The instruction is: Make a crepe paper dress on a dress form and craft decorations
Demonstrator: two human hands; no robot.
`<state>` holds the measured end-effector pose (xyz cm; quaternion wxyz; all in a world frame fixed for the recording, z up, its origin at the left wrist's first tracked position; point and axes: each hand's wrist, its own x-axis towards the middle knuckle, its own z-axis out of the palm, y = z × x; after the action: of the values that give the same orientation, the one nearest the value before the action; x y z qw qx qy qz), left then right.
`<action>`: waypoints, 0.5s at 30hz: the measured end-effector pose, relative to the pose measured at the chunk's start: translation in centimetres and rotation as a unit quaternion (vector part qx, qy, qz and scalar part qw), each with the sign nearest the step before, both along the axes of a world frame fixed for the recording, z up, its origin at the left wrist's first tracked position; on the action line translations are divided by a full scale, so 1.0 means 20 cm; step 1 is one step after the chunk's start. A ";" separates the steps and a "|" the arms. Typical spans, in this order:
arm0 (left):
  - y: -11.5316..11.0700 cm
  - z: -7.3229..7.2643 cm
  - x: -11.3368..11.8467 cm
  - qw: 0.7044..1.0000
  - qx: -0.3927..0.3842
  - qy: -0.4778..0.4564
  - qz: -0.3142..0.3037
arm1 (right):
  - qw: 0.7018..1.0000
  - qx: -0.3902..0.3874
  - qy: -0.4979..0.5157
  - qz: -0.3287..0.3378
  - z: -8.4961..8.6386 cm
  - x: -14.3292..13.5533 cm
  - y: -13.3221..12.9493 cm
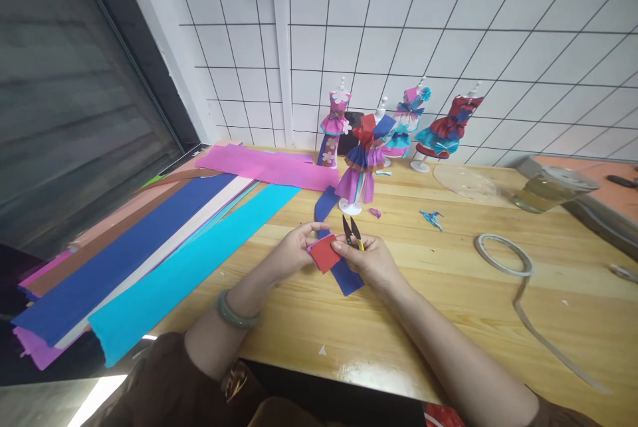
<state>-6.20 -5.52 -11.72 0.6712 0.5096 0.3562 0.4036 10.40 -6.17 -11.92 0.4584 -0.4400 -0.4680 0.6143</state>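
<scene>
Left hand (298,246) and right hand (375,259) pinch a red piece (325,254), scissors (354,231) in the right.

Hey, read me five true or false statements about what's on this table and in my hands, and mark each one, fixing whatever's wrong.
1. Your right hand holds scissors with their blades apart. True.
2. Your left hand is holding a white piece. False: the piece in its fingers is a red piece.
3. A dark blue strip lies on the table beneath your hands. True.
4. The tape roll stands upright on its edge. False: the tape roll lies flat, to the right of your hands.
5. A green bangle is on your left arm. True.
</scene>
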 end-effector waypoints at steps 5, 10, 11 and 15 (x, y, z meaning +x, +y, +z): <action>0.00 0.02 0.00 0.996 -0.040 -0.073 0.027 | 0.999 0.040 -0.008 -0.036 -0.02 0.02 0.02; 0.00 0.00 0.01 0.999 0.016 0.027 0.023 | 0.993 0.069 -0.092 -0.040 0.00 0.02 0.01; 0.00 0.00 0.01 0.999 0.024 0.043 0.021 | 0.992 0.072 -0.101 -0.038 0.00 0.01 0.00; 0.01 -0.02 0.00 0.997 0.042 0.059 0.012 | 0.988 0.090 -0.121 -0.032 0.02 0.01 0.00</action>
<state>-6.12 -5.26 -12.21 0.6222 0.5560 0.3841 0.3952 10.56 -6.24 -11.52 0.4557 -0.4830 -0.5589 0.4967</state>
